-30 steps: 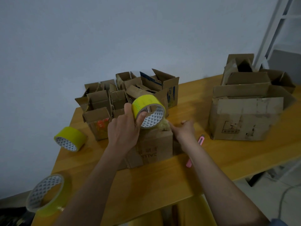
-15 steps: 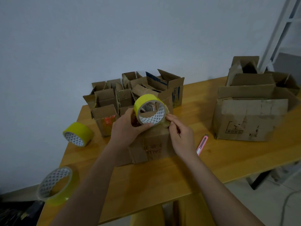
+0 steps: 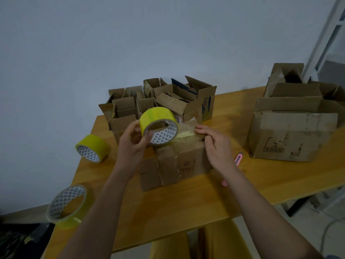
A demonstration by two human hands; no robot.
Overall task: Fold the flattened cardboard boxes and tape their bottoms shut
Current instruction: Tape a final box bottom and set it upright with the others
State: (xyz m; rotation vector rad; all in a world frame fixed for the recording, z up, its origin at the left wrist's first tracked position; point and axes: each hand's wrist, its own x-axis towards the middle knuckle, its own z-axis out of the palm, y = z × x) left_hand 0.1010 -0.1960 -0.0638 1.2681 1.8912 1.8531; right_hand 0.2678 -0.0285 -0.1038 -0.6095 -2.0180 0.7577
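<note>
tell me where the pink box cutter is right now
The pink box cutter lies on the table, right of the box being taped, partly hidden by the right hand.

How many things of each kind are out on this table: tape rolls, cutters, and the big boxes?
Yellow tape rolls: 3, one held in the left hand at, one lying at, one near the table's corner at
Pink cutter: 1
Box being taped: 1
Large box at right: 1
Small open boxes at the back: too crowded to count
Total counted: 6
</note>
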